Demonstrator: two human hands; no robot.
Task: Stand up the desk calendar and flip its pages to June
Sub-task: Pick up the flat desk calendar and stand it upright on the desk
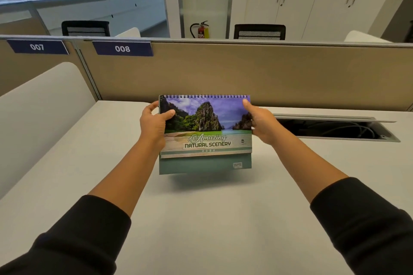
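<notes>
Two bare hands hold a calendar (206, 127) upright in the air above a pale table (201, 219), with a shadow on the surface below it. The left hand (154, 124) clasps the left edge, thumb laid across the front cover and fingers wrapped behind. The right hand (260, 123) closes on the right edge, one fingertip reaching up near the wire binding (205, 96) that runs along the top between the two grips. The cover shows cliffs, green water and the words "Amazing Natural Scenery". Below both grips, a teal card base (201, 166) hangs beneath the cover; whether it touches the table is hard to tell from this angle.

The calendar looks light, with thin, bendable pages on a stiffer card stand. The glossy cover may be slippery, so holding the side edges suits carrying it. For flipping, one hand would best steady the base while the other lifts each page by its lower edge, over the binding. No month page shows yet, so June seems several flips away.
</notes>
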